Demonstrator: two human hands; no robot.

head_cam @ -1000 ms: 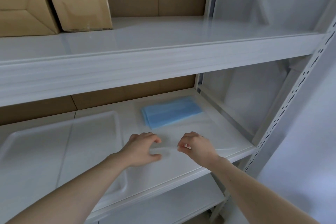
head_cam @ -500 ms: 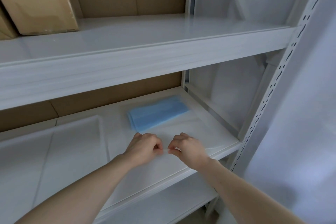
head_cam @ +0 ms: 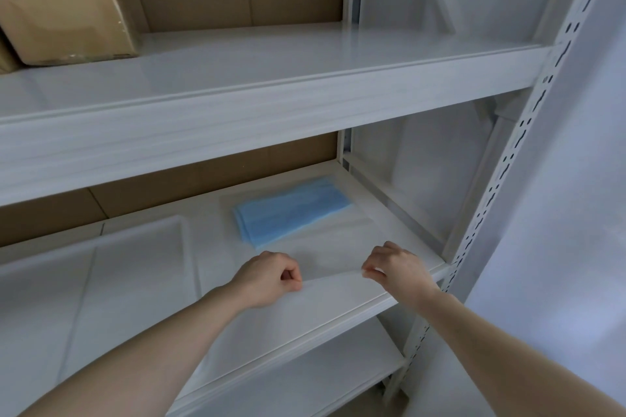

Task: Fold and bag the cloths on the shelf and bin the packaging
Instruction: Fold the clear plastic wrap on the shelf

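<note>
A folded light-blue cloth (head_cam: pixel 293 211) lies toward the back right of the middle shelf (head_cam: pixel 342 311), under or inside a thin clear plastic bag (head_cam: pixel 325 247) that spreads toward the front edge. My left hand (head_cam: pixel 271 278) pinches the near edge of this clear plastic with curled fingers. My right hand (head_cam: pixel 396 269) pinches the same edge further right. The plastic edge is stretched taut between the two hands, slightly raised off the shelf.
A white plastic tray (head_cam: pixel 95 278) sits on the middle shelf to the left. Cardboard boxes (head_cam: pixel 64 3) stand on the upper shelf (head_cam: pixel 271 88) at the left. A perforated white upright post (head_cam: pixel 528 132) borders the right side. A lower shelf (head_cam: pixel 305 382) shows beneath.
My hands were close together on the plastic edge; they have moved apart, stretching the edge between them. The view has shifted slightly right.
</note>
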